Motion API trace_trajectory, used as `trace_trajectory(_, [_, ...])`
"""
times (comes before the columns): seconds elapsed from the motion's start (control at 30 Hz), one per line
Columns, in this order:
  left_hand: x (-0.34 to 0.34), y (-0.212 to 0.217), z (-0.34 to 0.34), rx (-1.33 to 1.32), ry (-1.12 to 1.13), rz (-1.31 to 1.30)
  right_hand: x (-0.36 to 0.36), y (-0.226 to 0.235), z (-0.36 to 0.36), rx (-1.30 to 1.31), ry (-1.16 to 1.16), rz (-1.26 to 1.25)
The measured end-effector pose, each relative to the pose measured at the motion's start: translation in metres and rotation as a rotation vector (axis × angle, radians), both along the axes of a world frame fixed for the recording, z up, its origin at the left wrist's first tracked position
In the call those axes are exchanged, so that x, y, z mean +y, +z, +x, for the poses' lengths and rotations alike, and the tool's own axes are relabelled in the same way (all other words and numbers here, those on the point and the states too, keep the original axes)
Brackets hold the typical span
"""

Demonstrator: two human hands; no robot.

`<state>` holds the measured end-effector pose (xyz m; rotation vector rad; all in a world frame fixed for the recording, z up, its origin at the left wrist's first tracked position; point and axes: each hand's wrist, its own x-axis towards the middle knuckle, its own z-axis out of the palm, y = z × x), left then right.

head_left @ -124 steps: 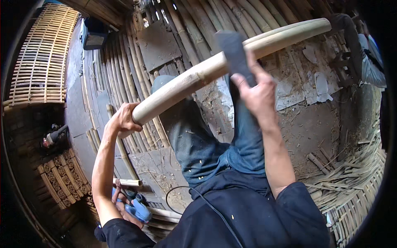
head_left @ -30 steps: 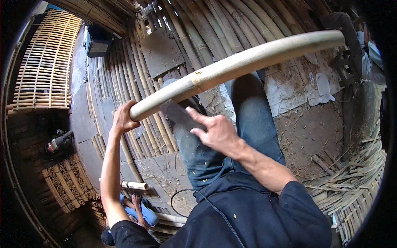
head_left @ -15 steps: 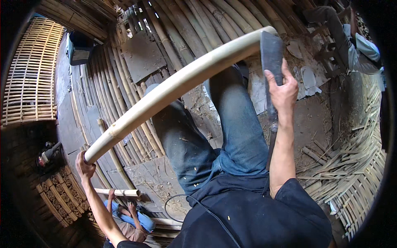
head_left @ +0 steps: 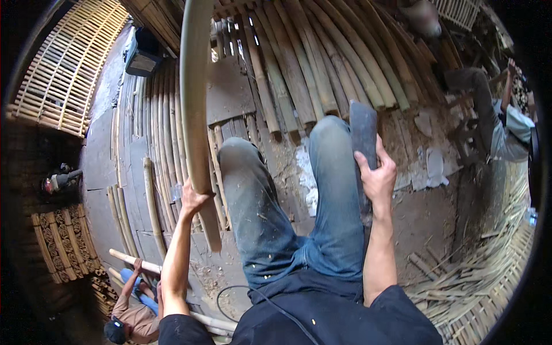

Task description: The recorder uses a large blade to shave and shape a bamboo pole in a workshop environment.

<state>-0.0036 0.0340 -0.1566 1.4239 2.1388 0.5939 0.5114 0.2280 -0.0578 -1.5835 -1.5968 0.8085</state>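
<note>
1. Bamboo pole (head_left: 196,103), pale: raised over the floor, outside the left knee, running past the view's top. Left grip (head_left: 195,198) wrapped around it near its near end, presumably to steer its length.
2. Broad blade (head_left: 363,132), dark: outside the right knee. Right grip (head_left: 379,175) pinching its flat between thumb and fingers, probably for close control.
3. Floor (head_left: 425,221), shaving-littered: bamboo row (head_left: 319,75) toward far edge; strip heap (head_left: 460,287), near right corner.
4. Room: slatted panel (head_left: 69,69), far left; co-worker (head_left: 135,322), near left.
</note>
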Motion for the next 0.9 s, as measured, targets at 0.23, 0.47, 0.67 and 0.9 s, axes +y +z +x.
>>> trace_trajectory(0.23, [0.009, 0.114, -0.004, 0.077, 0.312, 0.105, -0.003, -0.007, 0.022, -0.004, -0.025, -0.021])
trace_trajectory(0.47, [0.187, 0.195, 0.037, -0.358, 0.134, 0.186, -0.012, -0.007, 0.027, -0.015, -0.056, -0.043])
trace_trajectory(0.67, [0.39, 0.212, 0.12, -0.23, 0.014, 0.635, -0.019, 0.01, 0.022, 0.015, -0.082, -0.052])
trace_trajectory(0.9, [0.334, 0.133, 0.231, 0.063, -0.755, 0.596, -0.024, 0.007, 0.057, 0.152, -0.167, 0.041])
